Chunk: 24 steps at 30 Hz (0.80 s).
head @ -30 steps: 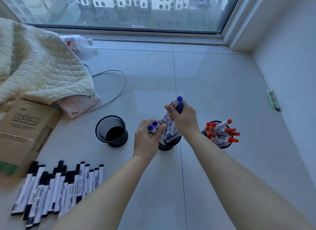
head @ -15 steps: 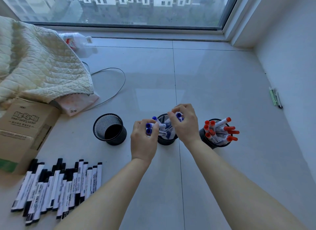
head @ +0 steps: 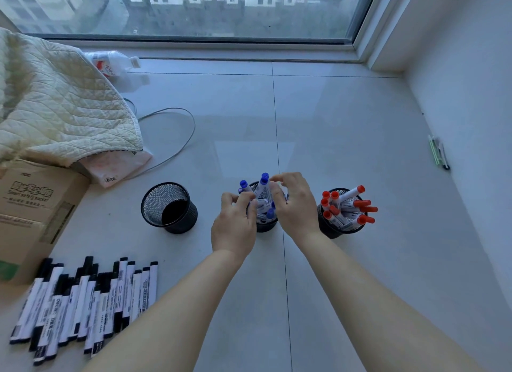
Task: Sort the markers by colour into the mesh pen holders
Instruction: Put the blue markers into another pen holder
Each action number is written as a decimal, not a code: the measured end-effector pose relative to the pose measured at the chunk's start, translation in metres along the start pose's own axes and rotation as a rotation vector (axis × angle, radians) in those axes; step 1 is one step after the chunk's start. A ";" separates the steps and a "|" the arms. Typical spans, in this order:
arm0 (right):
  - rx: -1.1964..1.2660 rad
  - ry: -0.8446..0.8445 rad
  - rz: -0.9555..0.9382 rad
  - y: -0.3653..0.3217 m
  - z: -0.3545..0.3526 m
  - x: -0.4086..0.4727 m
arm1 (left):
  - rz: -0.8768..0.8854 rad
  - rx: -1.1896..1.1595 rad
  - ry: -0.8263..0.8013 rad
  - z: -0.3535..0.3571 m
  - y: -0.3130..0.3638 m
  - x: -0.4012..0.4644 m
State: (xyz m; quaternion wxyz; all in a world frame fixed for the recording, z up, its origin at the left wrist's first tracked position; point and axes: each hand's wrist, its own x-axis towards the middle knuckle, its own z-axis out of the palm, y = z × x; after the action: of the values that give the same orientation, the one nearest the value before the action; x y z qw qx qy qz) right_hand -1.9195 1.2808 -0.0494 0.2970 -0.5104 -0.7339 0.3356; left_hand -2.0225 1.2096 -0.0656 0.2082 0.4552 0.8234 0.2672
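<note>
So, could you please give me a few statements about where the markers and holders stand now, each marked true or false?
1. The left holder is empty. True.
2. The red markers lie loose on the floor. False: they stand in the right holder.
3. The black markers lie on the floor. True.
4. Both hands are at the left holder. False: the left hand and right hand are at the middle holder with the blue markers.
</note>
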 end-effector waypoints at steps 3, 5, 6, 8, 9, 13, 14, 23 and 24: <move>-0.100 -0.074 0.020 0.006 0.004 -0.003 | -0.018 0.087 -0.015 0.005 0.002 0.000; -0.099 -0.090 0.080 0.008 0.004 -0.002 | -0.032 0.101 -0.031 0.004 0.004 0.002; -0.096 -0.099 0.104 0.008 0.004 -0.001 | -0.040 0.096 -0.048 0.003 0.004 0.003; -0.098 -0.113 0.136 0.006 0.002 0.000 | -0.058 0.068 -0.094 -0.001 0.007 0.002; -0.097 -0.113 0.150 0.005 0.001 0.000 | -0.066 0.055 -0.108 -0.003 0.009 0.000; -0.078 -0.029 0.151 -0.004 -0.007 -0.010 | -0.124 -0.034 -0.066 -0.015 0.012 -0.006; -0.082 0.016 0.113 -0.008 -0.009 -0.015 | -0.152 -0.077 -0.041 -0.019 0.012 -0.009; -0.005 -0.025 0.010 -0.053 0.012 -0.081 | -0.334 -0.124 -0.015 -0.061 -0.026 -0.060; -0.017 -0.058 0.021 -0.056 0.018 -0.088 | -0.343 -0.112 -0.018 -0.067 -0.034 -0.066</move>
State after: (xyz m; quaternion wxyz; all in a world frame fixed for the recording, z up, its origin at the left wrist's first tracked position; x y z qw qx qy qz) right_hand -1.9378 1.1799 -0.0238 0.2678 -0.5105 -0.7397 0.3472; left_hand -2.0506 1.1214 -0.0292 0.2829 0.2979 0.8711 0.2691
